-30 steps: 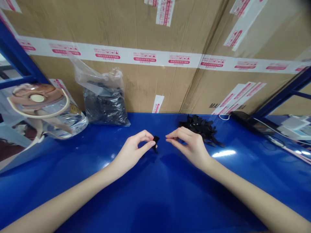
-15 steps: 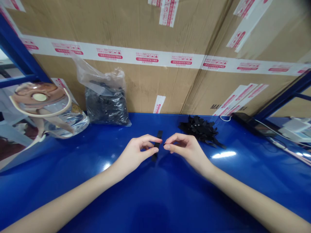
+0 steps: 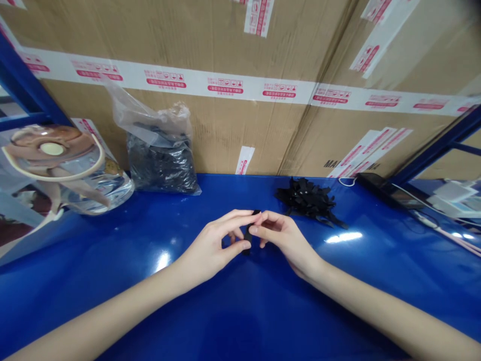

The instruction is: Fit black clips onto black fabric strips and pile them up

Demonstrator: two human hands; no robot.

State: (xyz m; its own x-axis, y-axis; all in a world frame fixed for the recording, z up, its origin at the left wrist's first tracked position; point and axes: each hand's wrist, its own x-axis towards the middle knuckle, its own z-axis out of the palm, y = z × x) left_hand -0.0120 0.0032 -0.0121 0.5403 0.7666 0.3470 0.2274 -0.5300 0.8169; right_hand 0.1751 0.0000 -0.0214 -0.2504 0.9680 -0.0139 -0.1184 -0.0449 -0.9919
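A short, flat black strip (image 3: 248, 234) stands between my two hands over the blue table. My left hand (image 3: 210, 243) is closed on it, with the thumb near its lower end and the index finger near its upper end. The fingertips of my right hand (image 3: 289, 238) are pinched together against the strip's right side, touching the left index fingertip. Whatever lies in that pinch is covered by the fingers. Behind my right hand is a loose pile of black strips (image 3: 308, 198).
At the back left, a clear plastic bag of black pieces (image 3: 161, 163) leans on a large cardboard box (image 3: 225, 130). A clear jug with a brown lid (image 3: 93, 188) stands left of it. A black device (image 3: 379, 188) with cables lies at the right on the blue table (image 3: 225, 311).
My right hand has moved left and now meets the strip and the left fingertips; a small dark thing showed in its pinch before. The strip has shifted slightly right.
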